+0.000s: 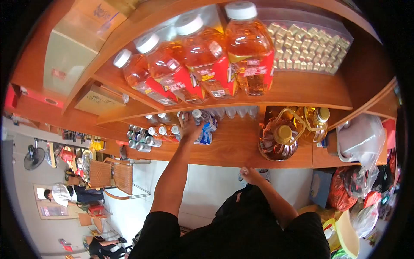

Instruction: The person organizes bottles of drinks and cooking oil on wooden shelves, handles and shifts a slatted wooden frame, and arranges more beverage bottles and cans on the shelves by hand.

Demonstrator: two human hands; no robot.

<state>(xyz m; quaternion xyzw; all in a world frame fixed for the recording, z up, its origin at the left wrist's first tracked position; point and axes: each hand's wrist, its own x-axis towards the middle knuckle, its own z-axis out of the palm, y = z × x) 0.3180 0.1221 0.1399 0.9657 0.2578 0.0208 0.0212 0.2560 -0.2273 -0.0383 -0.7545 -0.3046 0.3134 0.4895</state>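
Observation:
My left hand (188, 128) reaches onto the lower shelf, its fingers curled over the top of a bottle among the small drinks bottles. Right beside it stands a clear water bottle (208, 126) with a blue label. To the left are orange-drink bottles (162, 131) with white caps, and several silver cans (143, 147). What lies under my left palm is largely hidden. My right hand (251, 176) hangs in front of the shelf edge with fingers curled, and nothing shows in it.
Large bottles of amber drink (254, 56) line the upper shelf beside a clear box of gold-wrapped pieces (306, 47). Big oil jugs (279, 140) stand on the lower shelf (235, 149). Plastic bags (343, 190) sit at right. Behind are a wicker chair (123, 178) and two people (64, 194).

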